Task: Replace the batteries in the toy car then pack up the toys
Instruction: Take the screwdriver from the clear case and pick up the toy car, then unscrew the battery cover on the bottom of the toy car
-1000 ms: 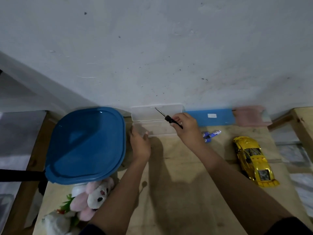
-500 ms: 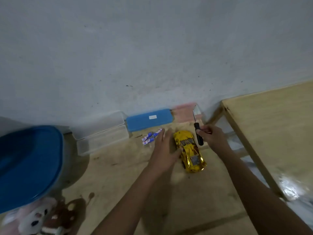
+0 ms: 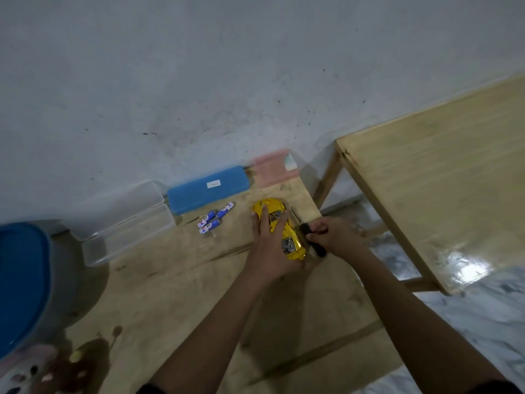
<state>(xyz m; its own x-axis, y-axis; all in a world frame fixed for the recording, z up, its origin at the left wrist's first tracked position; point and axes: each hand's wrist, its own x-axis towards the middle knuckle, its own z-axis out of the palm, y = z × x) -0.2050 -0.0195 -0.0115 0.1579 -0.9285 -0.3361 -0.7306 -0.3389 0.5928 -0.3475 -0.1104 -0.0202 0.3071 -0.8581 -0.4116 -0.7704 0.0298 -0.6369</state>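
A shiny yellow toy car (image 3: 279, 220) stands on its wheels near the right edge of the wooden table (image 3: 176, 282). My left hand (image 3: 268, 251) grips the car from its left side, fingers curled over the roof. Just right of the car, my right hand (image 3: 333, 236) holds a black-handled screwdriver (image 3: 309, 237) with its thin shaft pointing away from me. Three blue and white batteries (image 3: 214, 218) lie loose on the table left of the car.
A clear plastic box (image 3: 125, 223) and a blue case (image 3: 207, 189) lie along the wall, with a pink item (image 3: 272, 167) beside them. A blue-lidded bin (image 3: 25, 280) and plush toys (image 3: 28, 371) are at the left. A second wooden table (image 3: 443, 177) stands at the right.
Both hands left the clear box and moved right to the car. My left hand now grips the car; the screwdriver came down beside it. The view swung right.
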